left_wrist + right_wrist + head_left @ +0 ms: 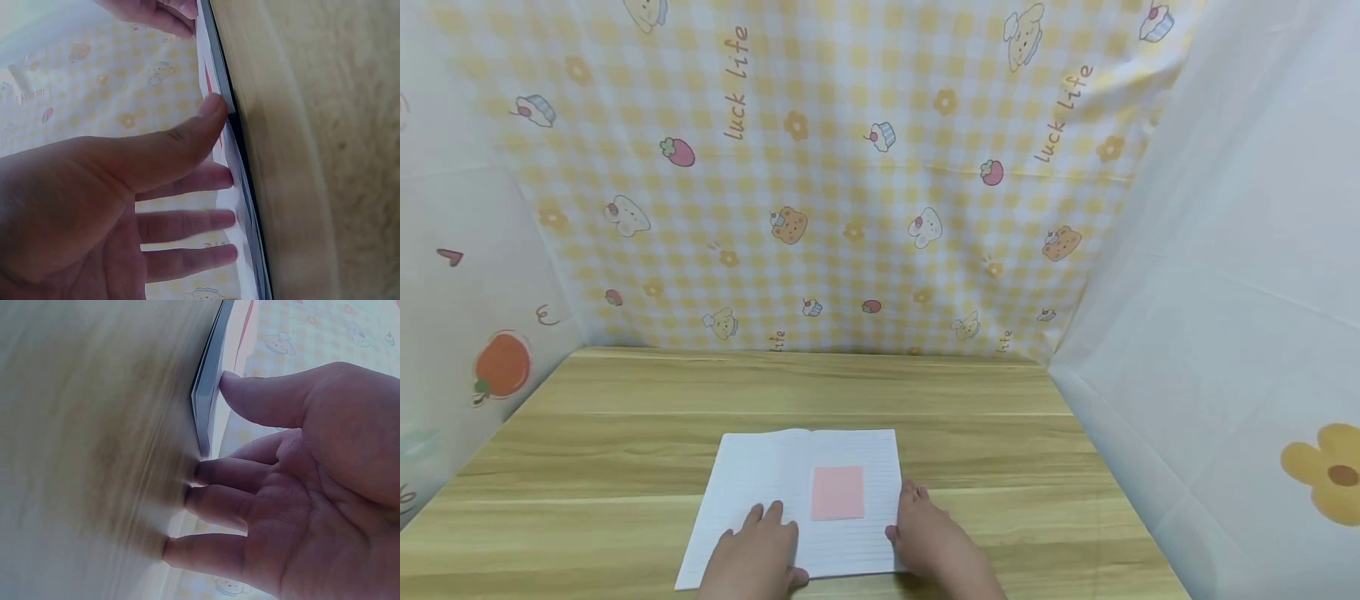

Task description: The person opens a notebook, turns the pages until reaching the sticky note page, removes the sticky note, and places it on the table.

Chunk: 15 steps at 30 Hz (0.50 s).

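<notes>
An open notebook (752,475) with lined white pages lies flat on the wooden table. On its right page sits a square pink sticky note (838,492). My left hand (752,550) rests on the lower part of the left page with fingers spread and fairly straight; in the left wrist view its fingertips (228,217) press the paper. At the notebook's right edge is my right hand (928,533). Its thumb (256,400) touches the page edge, while the other fingertips rest on the table beside the notebook.
The wooden table (1000,433) extends around the notebook. Behind it hangs a yellow checked cloth (850,183) with cartoon prints. A white sheet (1225,250) closes off the right side, and a printed white sheet (460,200) the left.
</notes>
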Each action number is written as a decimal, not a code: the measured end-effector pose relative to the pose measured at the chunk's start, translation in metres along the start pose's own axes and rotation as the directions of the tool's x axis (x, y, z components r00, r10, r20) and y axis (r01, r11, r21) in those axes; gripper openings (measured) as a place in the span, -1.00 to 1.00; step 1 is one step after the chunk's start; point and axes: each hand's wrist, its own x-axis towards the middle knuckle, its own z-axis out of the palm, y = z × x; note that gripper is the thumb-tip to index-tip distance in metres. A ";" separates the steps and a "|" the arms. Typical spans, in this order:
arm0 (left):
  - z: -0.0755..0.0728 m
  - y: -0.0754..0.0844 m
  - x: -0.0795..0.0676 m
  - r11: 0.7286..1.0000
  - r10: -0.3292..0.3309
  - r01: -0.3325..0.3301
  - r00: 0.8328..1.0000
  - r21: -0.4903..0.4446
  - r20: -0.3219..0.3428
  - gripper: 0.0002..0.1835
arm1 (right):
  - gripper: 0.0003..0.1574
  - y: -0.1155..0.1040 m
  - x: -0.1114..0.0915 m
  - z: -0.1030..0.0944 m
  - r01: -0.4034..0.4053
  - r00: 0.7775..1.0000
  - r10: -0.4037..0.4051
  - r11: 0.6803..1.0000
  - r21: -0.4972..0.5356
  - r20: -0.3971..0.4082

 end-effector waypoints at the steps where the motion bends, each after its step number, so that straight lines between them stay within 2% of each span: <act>1: 0.000 -0.001 0.001 1.000 0.006 -0.005 1.000 -0.007 0.001 -0.51 | -0.08 0.000 0.000 0.000 -0.001 1.000 0.001 1.000 0.003 0.001; 8: -0.002 -0.009 0.008 0.991 0.020 -0.012 0.998 -0.135 0.057 -0.19 | -0.07 0.000 0.000 0.000 -0.015 1.000 0.015 1.000 0.014 0.005; 15: -0.003 -0.014 0.009 0.983 0.047 -0.034 0.996 -0.183 0.069 -0.22 | -0.08 -0.001 -0.001 0.000 -0.006 1.000 0.006 1.000 0.002 0.000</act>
